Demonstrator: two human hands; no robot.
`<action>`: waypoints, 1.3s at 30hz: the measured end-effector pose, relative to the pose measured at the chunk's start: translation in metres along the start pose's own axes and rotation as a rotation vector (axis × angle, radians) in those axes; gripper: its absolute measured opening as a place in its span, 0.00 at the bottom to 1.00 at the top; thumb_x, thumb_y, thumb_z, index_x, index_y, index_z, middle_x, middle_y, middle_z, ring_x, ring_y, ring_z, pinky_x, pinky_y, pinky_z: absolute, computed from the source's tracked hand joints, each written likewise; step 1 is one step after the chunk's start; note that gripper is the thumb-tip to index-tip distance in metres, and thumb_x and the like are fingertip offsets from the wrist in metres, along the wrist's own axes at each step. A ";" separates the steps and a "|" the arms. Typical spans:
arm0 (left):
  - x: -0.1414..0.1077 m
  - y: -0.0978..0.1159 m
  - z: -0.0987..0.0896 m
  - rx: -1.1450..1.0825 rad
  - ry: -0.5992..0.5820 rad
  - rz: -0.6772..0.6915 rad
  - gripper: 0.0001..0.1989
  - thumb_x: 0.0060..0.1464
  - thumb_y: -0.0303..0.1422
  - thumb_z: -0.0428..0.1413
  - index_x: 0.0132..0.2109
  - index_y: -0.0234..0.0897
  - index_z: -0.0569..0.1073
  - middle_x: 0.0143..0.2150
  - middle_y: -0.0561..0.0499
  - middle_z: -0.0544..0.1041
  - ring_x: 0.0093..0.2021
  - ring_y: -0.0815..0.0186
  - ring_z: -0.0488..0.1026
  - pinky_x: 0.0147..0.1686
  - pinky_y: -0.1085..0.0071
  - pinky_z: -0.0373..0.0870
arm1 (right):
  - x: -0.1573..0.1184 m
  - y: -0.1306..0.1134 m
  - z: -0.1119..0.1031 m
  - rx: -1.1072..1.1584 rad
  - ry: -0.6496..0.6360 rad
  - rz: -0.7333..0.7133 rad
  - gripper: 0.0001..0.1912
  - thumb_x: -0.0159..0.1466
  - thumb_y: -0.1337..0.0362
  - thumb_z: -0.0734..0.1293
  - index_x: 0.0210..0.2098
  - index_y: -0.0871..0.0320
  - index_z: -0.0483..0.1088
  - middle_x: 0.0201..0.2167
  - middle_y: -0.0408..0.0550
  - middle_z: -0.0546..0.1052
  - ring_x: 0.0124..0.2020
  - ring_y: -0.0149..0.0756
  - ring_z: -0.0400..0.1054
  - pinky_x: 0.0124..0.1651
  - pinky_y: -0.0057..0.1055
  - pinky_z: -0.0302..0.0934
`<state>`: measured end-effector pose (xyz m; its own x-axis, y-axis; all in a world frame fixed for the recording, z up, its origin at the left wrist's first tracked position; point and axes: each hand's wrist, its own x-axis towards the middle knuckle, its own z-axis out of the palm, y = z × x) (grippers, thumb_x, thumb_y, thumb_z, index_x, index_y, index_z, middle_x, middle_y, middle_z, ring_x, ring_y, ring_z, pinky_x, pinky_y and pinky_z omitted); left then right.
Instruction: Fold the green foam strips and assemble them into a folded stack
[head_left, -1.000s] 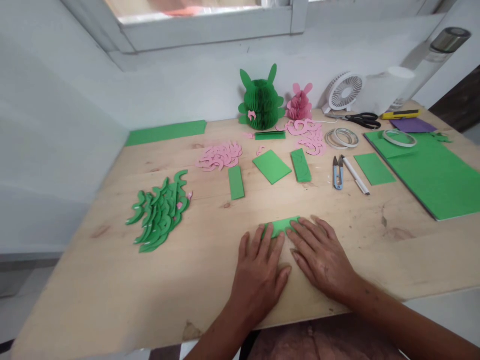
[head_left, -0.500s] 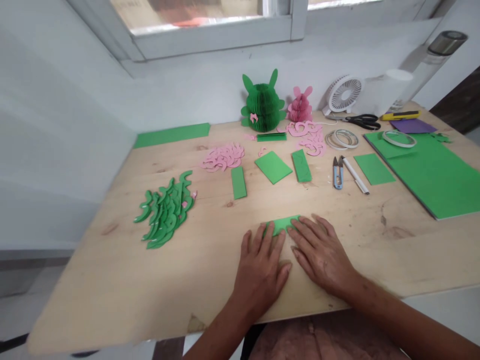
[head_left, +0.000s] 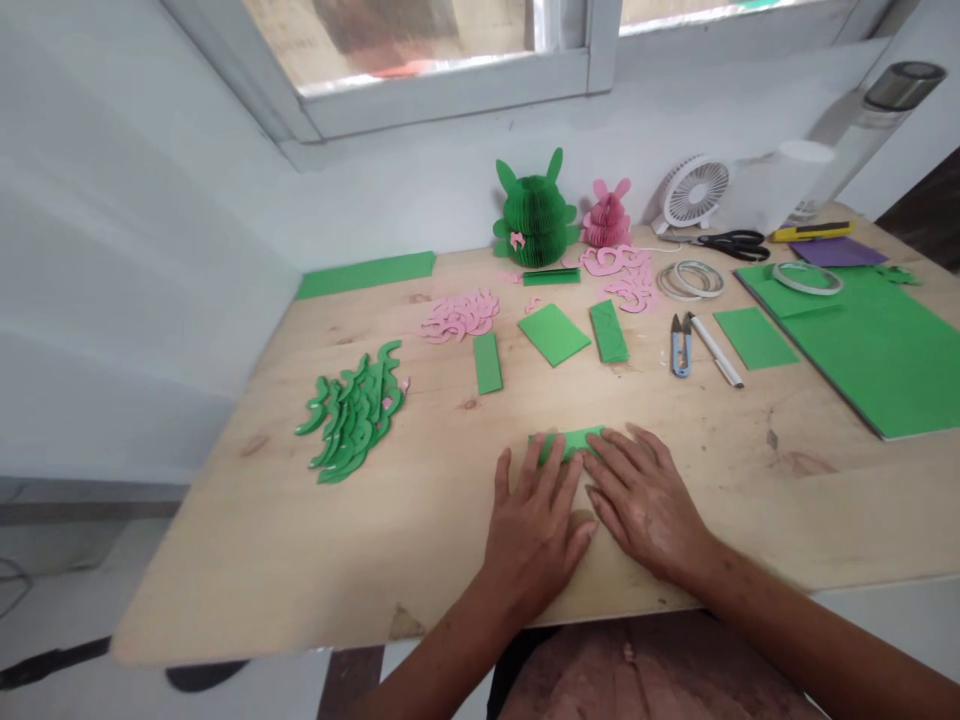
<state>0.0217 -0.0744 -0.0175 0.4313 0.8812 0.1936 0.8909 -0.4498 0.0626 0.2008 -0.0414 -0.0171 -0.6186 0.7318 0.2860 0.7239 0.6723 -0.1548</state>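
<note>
A small strip of green paper [head_left: 573, 441] lies on the wooden table [head_left: 262, 560] close in front of me. My left hand [head_left: 534, 515] rests flat on its left part, fingers spread. From the other side my right hand [head_left: 646, 500] lies flat, its fingertips pressing the strip's right part. The hands hide the strip's near edge. Beyond them lie a narrow green paper piece [head_left: 487, 363], a green square of paper [head_left: 553, 334] and another green rectangle [head_left: 608, 331].
Green cut-outs [head_left: 356, 415] and pink cut-outs [head_left: 461, 315] are piled left. Thread snips [head_left: 681, 347], a white pen [head_left: 716, 350], tape rolls [head_left: 690, 280], scissors [head_left: 724, 243] and green sheets [head_left: 877, 350] lie right. Green [head_left: 535, 220] and pink paper figures [head_left: 607, 215] and a fan [head_left: 694, 192] stand behind.
My left hand has shifted slightly to the right along the green strip, closer to my right hand. The whole view has also moved a little.
</note>
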 end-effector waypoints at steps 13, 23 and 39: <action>-0.006 0.001 -0.008 0.110 0.016 -0.044 0.27 0.56 0.48 0.45 0.57 0.37 0.63 0.64 0.45 0.57 0.65 0.51 0.45 0.59 0.41 0.33 | 0.000 -0.001 0.001 -0.009 0.023 0.007 0.17 0.63 0.63 0.59 0.50 0.59 0.67 0.51 0.52 0.70 0.56 0.45 0.57 0.59 0.51 0.44; -0.027 -0.019 -0.018 0.119 0.039 -0.127 0.27 0.55 0.45 0.48 0.57 0.37 0.63 0.63 0.44 0.58 0.65 0.49 0.45 0.59 0.42 0.34 | -0.002 -0.002 0.001 -0.001 0.038 0.016 0.17 0.63 0.64 0.60 0.50 0.60 0.67 0.51 0.53 0.71 0.56 0.46 0.57 0.59 0.51 0.44; -0.015 -0.020 0.002 0.052 -0.028 0.098 0.26 0.58 0.42 0.44 0.60 0.33 0.59 0.63 0.42 0.58 0.64 0.56 0.48 0.60 0.50 0.45 | 0.001 -0.006 -0.003 -0.042 0.024 -0.012 0.19 0.63 0.62 0.59 0.53 0.57 0.64 0.53 0.53 0.69 0.58 0.46 0.54 0.59 0.52 0.43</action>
<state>-0.0024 -0.0786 -0.0234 0.5202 0.8372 0.1687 0.8499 -0.5268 -0.0060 0.1970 -0.0449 -0.0126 -0.6202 0.7206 0.3100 0.7289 0.6755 -0.1119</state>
